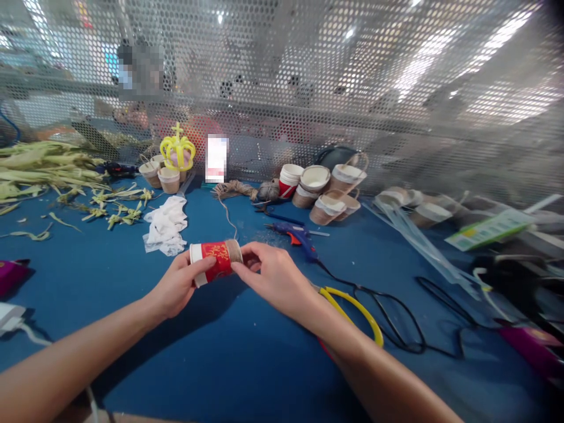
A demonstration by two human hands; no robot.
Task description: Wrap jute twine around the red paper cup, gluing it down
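A red and white paper cup (218,258) with gold lettering lies sideways in the air above the blue table. My left hand (178,285) is closed round its white end, thumb on the red band. At the other end, brown twine (234,251) is wound round the cup. My right hand (271,273) pinches at that wound end with thumb and fingers; whether it grips the twine or the cup's edge is hard to see. A strand runs from the cup back to a loose twine bundle (235,189).
Behind the cup lies a blue glue gun (293,235), its black cord trailing right. Yellow-handled scissors (352,305) lie partly under my right forearm. Twine-wrapped cups (328,205), crumpled white cloth (167,225), a lit phone (216,158) and dried husks (44,167) line the back, before a perforated metal screen (264,70).
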